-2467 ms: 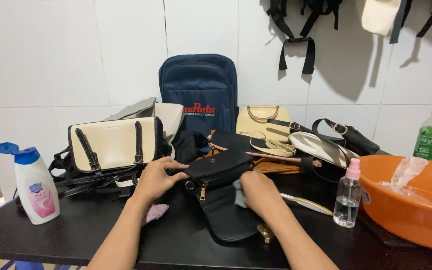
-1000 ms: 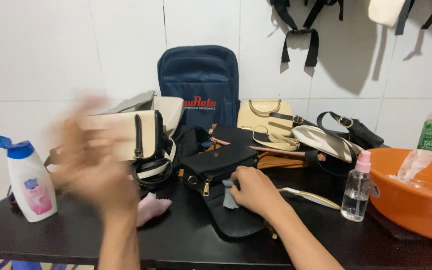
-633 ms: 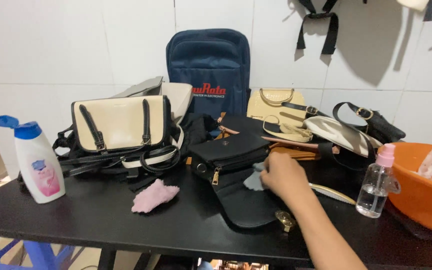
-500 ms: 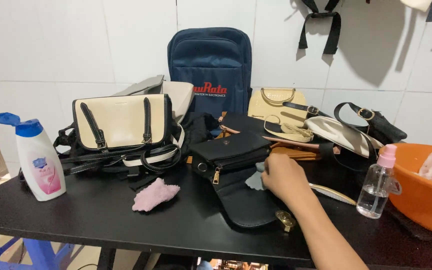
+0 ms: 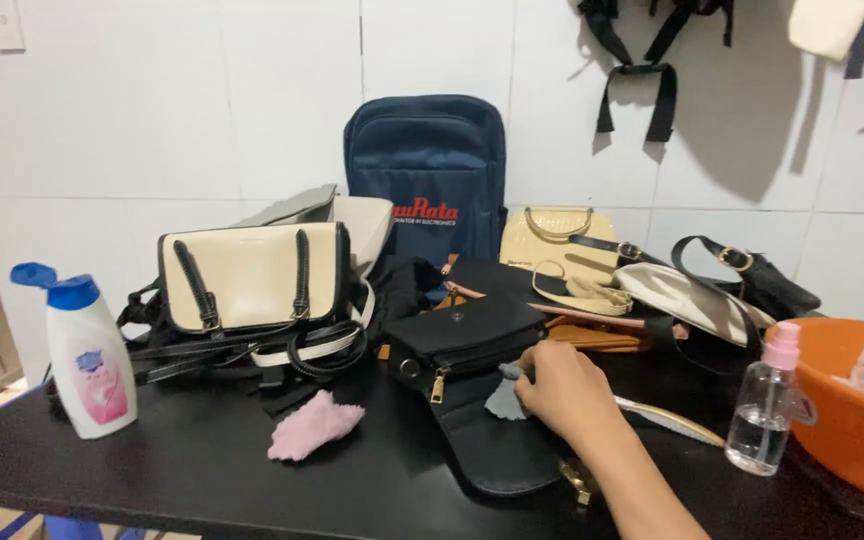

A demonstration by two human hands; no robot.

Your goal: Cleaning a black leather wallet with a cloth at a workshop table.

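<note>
Right hand (image 5: 564, 392) pinches a grey cloth (image 5: 505, 397) against the black purse (image 5: 467, 345) at frame centre; the left hand — earlier on the purse — has withdrawn from view, so its state cannot be told; a pink cloth (image 5: 314, 424) lies on the worktop (image 5: 182, 475).

At the left edge of the frame, low down, stands my white lotion bottle (image 5: 91, 365) with a blue flip cap, upright on the black table (image 5: 192, 470); its label is pink and blue on the front. At the lower right, a small clear spray bottle (image 5: 764, 410) with a pink cap stands just beside the orange basin (image 5: 852, 440). At the upper middle, the navy backpack (image 5: 430, 170) leans against the wall, carrying a printed mark in red with a white line beneath. No screens or signs show.
</note>
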